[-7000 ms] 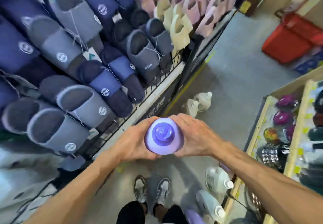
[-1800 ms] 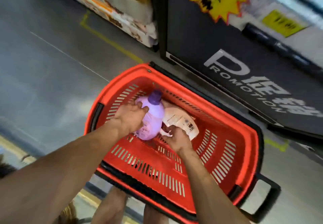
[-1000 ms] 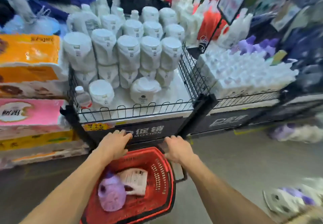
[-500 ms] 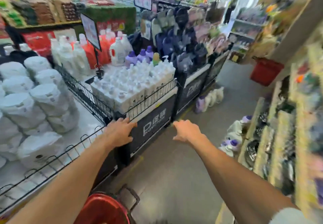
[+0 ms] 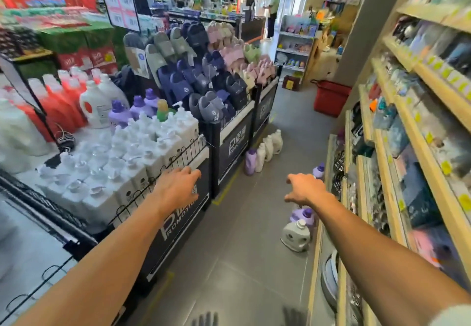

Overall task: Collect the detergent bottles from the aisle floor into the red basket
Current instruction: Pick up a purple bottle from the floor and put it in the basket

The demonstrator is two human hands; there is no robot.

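Note:
Detergent bottles stand on the aisle floor. A purple bottle (image 5: pixel 250 161) and white bottles (image 5: pixel 269 145) line the foot of the slipper rack on the left. By the right shelf base sit a white jug (image 5: pixel 295 235), a purple bottle (image 5: pixel 303 215) behind it, and another purple bottle (image 5: pixel 318 170) farther on. My left hand (image 5: pixel 175 188) and my right hand (image 5: pixel 303 189) are stretched forward, fingers loose, holding nothing. The red basket I filled is out of view. Another red basket (image 5: pixel 330 97) stands far down the aisle.
A wire-fenced display bin (image 5: pixel 142 152) of white pump bottles and a slipper rack (image 5: pixel 209 81) line the left. Wooden shelves (image 5: pixel 397 162) of goods run along the right. People stand at a counter far ahead. The grey floor (image 5: pixel 242 249) runs between.
After laying the purple bottle in the red basket, my hands let go and my view swung up the aisle. The basket has dropped out of view.

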